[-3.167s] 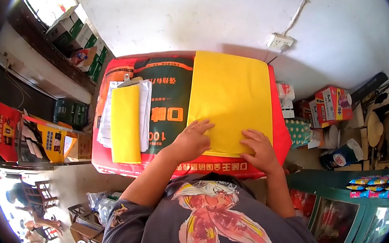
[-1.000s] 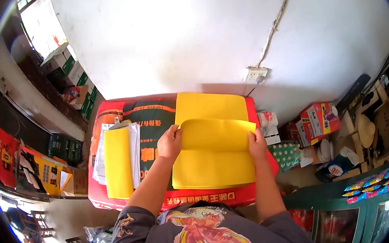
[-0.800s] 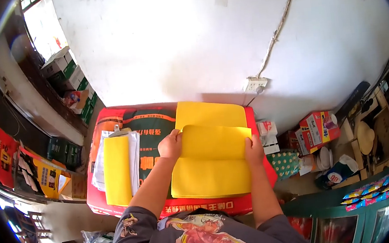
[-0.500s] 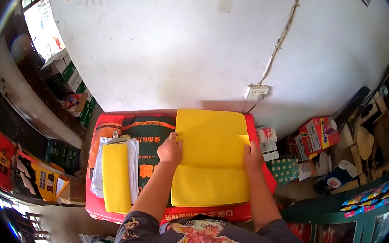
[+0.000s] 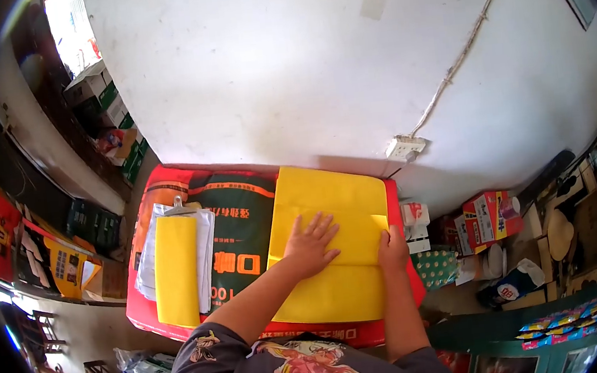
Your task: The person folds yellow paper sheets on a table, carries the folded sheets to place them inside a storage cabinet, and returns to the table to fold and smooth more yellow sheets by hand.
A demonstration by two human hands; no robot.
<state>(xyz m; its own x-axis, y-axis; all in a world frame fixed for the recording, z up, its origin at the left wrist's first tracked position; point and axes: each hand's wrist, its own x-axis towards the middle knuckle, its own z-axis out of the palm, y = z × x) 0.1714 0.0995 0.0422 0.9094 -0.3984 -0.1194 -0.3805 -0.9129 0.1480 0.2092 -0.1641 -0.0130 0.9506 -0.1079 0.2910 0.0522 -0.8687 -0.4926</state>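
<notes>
We begin with the white wall (image 5: 245,84), which rises at twelve o'clock behind the bench (image 5: 145,313), itself dressed in a printed red cover. On the three-o'clock half of the bench lies the yellow sheet (image 5: 358,245), its long sides running towards the wall; creases cross it from side to side, and we cannot tell how many layers it has. At nine o'clock on the bench rests a stack of papers (image 5: 207,245), apart from the sheet, with a folded yellow piece (image 5: 177,270) lying lengthwise on top.

We find the left hand (image 5: 309,246) palm down on the sheet, just to the nine-o'clock side of its middle, with fingers spread and pinching nothing. At the sheet's three-o'clock edge, the right hand (image 5: 392,251) has its fingers pressed together, pinching that edge beside a paler raised flap (image 5: 381,222); the fingertips underneath are hidden from us. Smaller details are a socket (image 5: 406,149) on the wall, towards two o'clock, and a metal clip (image 5: 180,207) at the twelve-o'clock end of the papers.

We judge the step in hand to be pressing the creased sheet flat while its edge is controlled. The next move, in our judgement, calls for steady palm pressure and an even pull on the pinched edge, lest the sheet slip or pucker.
</notes>
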